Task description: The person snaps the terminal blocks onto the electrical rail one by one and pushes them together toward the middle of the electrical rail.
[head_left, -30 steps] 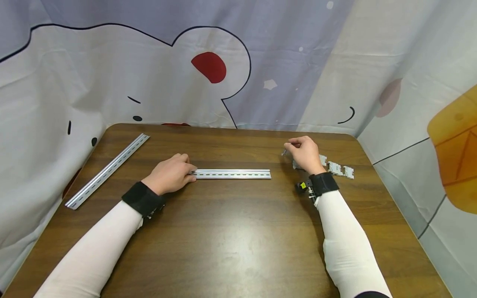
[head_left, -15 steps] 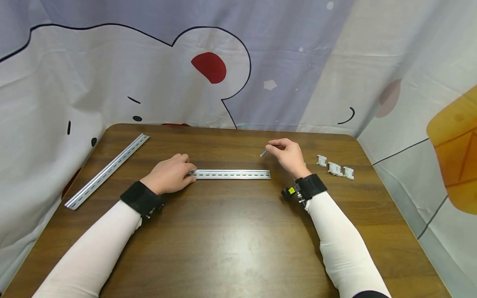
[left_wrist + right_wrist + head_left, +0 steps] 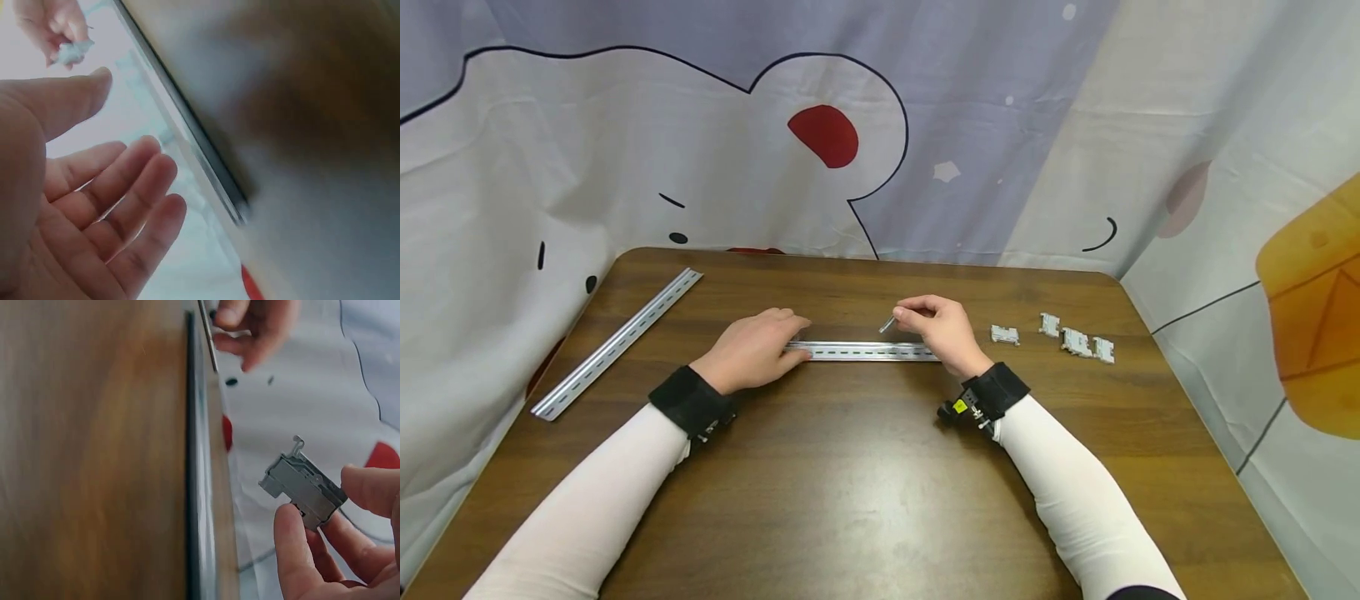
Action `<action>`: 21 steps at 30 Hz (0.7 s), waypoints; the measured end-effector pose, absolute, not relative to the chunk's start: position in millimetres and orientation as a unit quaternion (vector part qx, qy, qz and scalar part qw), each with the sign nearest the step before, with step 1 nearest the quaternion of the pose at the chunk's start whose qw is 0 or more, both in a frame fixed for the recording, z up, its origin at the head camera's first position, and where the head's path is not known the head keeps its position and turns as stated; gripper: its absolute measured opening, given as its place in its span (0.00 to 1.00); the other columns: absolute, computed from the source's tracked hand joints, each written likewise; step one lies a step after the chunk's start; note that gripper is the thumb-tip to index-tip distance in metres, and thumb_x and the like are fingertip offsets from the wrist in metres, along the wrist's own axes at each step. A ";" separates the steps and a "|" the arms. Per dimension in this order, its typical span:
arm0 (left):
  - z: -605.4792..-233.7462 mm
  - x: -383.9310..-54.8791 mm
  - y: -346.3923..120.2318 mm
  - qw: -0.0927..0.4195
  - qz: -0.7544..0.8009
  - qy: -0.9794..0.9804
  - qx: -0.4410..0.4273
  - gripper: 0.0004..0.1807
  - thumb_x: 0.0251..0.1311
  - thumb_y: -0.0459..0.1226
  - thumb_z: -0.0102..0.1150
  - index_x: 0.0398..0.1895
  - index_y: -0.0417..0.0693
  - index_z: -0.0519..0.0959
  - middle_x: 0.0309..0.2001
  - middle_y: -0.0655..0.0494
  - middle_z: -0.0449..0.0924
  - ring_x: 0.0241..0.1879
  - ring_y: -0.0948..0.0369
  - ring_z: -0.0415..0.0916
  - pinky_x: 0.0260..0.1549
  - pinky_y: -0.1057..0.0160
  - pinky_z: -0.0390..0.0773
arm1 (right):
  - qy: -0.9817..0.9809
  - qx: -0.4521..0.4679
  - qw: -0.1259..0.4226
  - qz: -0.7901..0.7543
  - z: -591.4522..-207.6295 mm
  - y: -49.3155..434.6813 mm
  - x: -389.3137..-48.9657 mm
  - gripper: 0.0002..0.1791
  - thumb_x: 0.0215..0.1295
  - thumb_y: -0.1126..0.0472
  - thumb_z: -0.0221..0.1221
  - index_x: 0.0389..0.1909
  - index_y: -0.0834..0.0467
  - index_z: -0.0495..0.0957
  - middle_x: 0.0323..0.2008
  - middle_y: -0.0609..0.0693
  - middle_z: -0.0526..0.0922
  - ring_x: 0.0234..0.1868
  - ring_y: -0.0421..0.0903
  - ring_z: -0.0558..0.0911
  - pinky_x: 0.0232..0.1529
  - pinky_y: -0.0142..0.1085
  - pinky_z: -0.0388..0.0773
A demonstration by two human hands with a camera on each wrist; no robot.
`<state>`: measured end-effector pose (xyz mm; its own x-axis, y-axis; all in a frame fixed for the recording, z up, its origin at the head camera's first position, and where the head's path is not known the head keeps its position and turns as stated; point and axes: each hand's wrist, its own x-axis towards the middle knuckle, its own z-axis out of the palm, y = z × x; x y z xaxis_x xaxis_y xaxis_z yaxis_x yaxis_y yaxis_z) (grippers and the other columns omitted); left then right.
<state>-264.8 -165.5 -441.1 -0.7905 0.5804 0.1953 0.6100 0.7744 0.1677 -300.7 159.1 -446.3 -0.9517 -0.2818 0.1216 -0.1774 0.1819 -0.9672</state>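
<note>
A slotted metal DIN rail (image 3: 865,351) lies crosswise on the table. My left hand (image 3: 756,350) is at its left end; in the left wrist view the fingers (image 3: 159,172) are spread loosely with nothing between them. Over the rail's right part, my right hand (image 3: 951,335) pinches a small grey terminal block (image 3: 303,487) between thumb and fingertips. The block is tilted, with a thin hooked clip standing out at one corner in the right wrist view. From the head it appears as a narrow sliver just behind the rail.
A second slotted rail (image 3: 617,344) lies slanted at the table's left side. Several pale terminal blocks, among them a single one (image 3: 1004,335) and a thicker piece (image 3: 1075,342), lie to the right. A printed curtain (image 3: 715,150) hangs behind the wooden table (image 3: 850,467).
My right hand has carried the terminal block leftward from the loose blocks to over the rail. My left hand has loosened at the rail's end and shifted slightly right.
</note>
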 end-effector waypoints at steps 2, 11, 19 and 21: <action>-440.0 -261.2 -158.9 0.072 -0.142 -0.933 -0.324 0.27 0.63 0.53 0.63 0.57 0.45 0.77 0.43 0.56 0.78 0.40 0.62 0.74 0.36 0.58 0.77 | 0.764 -0.150 0.050 -0.625 -446.9 151.6 -295.9 0.19 0.65 0.51 0.65 0.51 0.59 0.81 0.45 0.54 0.83 0.43 0.53 0.84 0.49 0.50 0.77; -446.5 -250.9 -134.9 0.039 -0.255 -0.916 -0.307 0.24 0.61 0.56 0.63 0.49 0.49 0.79 0.37 0.62 0.77 0.32 0.65 0.74 0.29 0.63 0.74 | 0.748 -0.127 0.077 -0.646 -445.0 125.8 -280.0 0.15 0.62 0.53 0.68 0.42 0.59 0.83 0.41 0.58 0.84 0.41 0.57 0.84 0.46 0.50 0.79; -444.2 -243.7 -126.9 0.025 -0.289 -0.909 -0.299 0.20 0.62 0.55 0.63 0.47 0.52 0.80 0.34 0.67 0.76 0.32 0.67 0.73 0.28 0.64 0.74 | 0.730 -0.131 0.115 -0.660 -446.9 112.1 -269.2 0.17 0.62 0.52 0.68 0.43 0.61 0.82 0.41 0.58 0.84 0.42 0.54 0.84 0.46 0.46 0.79; -444.4 -243.0 -125.9 0.026 -0.290 -0.908 -0.302 0.18 0.63 0.55 0.62 0.45 0.54 0.80 0.34 0.68 0.75 0.32 0.67 0.73 0.29 0.64 0.74 | 0.730 -0.135 0.121 -0.659 -448.1 110.1 -267.0 0.17 0.62 0.52 0.67 0.43 0.60 0.82 0.41 0.58 0.84 0.41 0.54 0.84 0.45 0.46 0.79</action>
